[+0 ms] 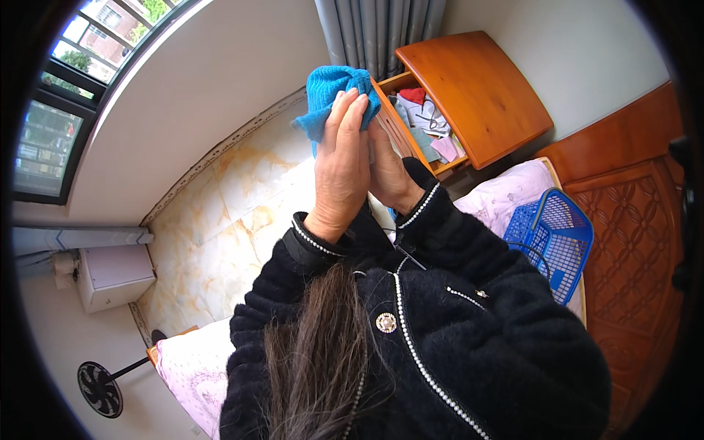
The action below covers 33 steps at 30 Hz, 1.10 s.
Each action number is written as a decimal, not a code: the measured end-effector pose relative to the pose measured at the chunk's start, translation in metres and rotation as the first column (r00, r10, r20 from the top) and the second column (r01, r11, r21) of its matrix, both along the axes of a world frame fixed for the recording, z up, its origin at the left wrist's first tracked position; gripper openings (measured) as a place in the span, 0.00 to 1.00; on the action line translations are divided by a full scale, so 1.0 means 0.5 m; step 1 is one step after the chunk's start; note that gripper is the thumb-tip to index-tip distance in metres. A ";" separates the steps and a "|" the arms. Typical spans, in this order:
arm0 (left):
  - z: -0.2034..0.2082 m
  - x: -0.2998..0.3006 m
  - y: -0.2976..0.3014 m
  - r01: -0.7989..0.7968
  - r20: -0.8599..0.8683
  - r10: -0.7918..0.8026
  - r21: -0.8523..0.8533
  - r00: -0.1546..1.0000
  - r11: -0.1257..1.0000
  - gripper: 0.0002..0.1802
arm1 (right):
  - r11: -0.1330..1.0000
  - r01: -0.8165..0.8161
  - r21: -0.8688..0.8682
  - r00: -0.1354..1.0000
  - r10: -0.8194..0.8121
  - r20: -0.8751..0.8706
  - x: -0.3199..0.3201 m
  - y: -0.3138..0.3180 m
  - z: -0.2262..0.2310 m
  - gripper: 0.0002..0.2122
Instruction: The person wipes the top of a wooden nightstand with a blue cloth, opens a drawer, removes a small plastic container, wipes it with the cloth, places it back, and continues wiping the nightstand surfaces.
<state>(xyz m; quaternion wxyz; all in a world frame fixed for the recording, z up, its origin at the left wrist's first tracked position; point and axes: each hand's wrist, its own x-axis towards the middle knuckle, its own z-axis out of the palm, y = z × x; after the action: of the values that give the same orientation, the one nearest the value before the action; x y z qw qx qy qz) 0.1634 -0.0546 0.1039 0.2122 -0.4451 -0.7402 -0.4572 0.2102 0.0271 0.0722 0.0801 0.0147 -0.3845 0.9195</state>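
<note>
A bright blue ribbed knit cloth [337,84], bunched up, is held out in front of me, above the floor and beside the wooden nightstand. My left hand [339,165] presses against its near side with the fingers pointing up and held together. From the other side my right hand [392,172] closes on the cloth, its palm facing the left one. The right fingers are mostly hidden behind the left hand and the cloth. Both wrists come out of black fuzzy sleeves with white beaded cuffs.
The nightstand [477,95] has a drawer [411,125] pulled out, filled with papers, cloths and a red item. A blue plastic basket [561,235] rests on the pink bedding by the carved headboard [631,235]. A white cabinet [117,277] and a black fan [100,389] stand at left.
</note>
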 end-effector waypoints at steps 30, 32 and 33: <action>-0.054 -0.143 -0.058 -0.139 0.699 -0.062 0.227 0.712 0.964 0.22 | 0.992 -0.025 0.126 0.993 0.010 0.120 -0.001 0.016 -0.024 0.21; -0.058 -0.148 -0.054 -0.126 0.714 -0.104 0.262 0.692 0.957 0.22 | 0.997 0.031 0.064 0.992 -0.039 0.119 -0.007 0.007 -0.034 0.17; -0.060 -0.144 -0.052 -0.128 0.711 -0.122 0.288 0.693 0.949 0.22 | 0.998 0.064 0.025 0.996 -0.066 0.066 -0.013 0.004 -0.038 0.15</action>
<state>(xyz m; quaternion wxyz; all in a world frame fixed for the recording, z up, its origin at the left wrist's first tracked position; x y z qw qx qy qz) 0.0912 -0.0807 0.0739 -0.0263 -0.1892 -0.6816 -0.7063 0.2037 0.0290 0.0531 0.0970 -0.0275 -0.3975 0.9120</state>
